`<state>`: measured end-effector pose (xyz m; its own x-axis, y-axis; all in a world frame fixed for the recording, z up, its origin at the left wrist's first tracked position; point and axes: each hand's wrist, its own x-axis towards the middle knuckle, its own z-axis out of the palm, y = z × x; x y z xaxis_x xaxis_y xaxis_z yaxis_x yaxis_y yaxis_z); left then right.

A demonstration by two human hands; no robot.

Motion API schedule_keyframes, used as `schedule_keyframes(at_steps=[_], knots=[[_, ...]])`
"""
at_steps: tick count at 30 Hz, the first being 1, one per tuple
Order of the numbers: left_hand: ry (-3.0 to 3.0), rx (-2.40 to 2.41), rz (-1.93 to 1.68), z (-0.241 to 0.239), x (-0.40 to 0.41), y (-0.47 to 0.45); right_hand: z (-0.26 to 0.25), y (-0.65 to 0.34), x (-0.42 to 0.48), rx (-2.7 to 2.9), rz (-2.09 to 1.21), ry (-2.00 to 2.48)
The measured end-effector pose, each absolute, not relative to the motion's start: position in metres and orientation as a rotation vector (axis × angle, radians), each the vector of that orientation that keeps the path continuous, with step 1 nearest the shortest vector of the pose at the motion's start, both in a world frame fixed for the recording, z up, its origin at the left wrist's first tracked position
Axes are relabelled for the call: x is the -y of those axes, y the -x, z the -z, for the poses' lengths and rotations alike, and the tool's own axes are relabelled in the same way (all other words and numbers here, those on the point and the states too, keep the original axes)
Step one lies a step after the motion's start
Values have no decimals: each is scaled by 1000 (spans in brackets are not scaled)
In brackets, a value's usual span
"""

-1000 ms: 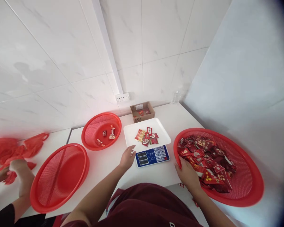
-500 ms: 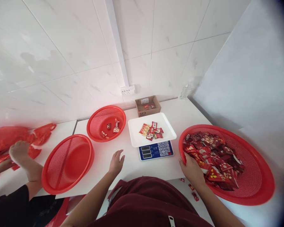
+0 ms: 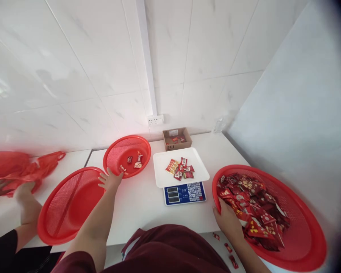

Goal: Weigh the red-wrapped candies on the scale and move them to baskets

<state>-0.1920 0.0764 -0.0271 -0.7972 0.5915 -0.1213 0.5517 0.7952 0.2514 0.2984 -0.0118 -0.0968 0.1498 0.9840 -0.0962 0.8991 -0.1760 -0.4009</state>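
The full basket is held at its near left rim by the right hand, with the fingers wrapped on the rim, though their tips are partly hidden. It is placed at the right of the table; what supports it there cannot be seen. Its plastic can be judged fairly stiff, its load fairly heavy and apt to slide, so a grip at two opposite rims would be steadier. Inside, glossy red packets are heaped; these are likely light, slippery and best taken by the edges. The left hand is held with fingers spread between the left basket and the back basket; contact cannot be told. A few packets are held in the back basket, more in the box, and a small cluster on the scale's tray.
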Motion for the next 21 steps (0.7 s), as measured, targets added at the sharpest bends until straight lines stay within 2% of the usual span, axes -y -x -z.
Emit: schedule_keyframes(at_steps=[5, 21], knots=[[-695, -2724, -329, 29, -82, 211, 101, -300, 11, 1852, -510, 2178], [-1146, -2509, -117, 17, -47, 281, 106, -304, 10, 1863, -552, 2201]])
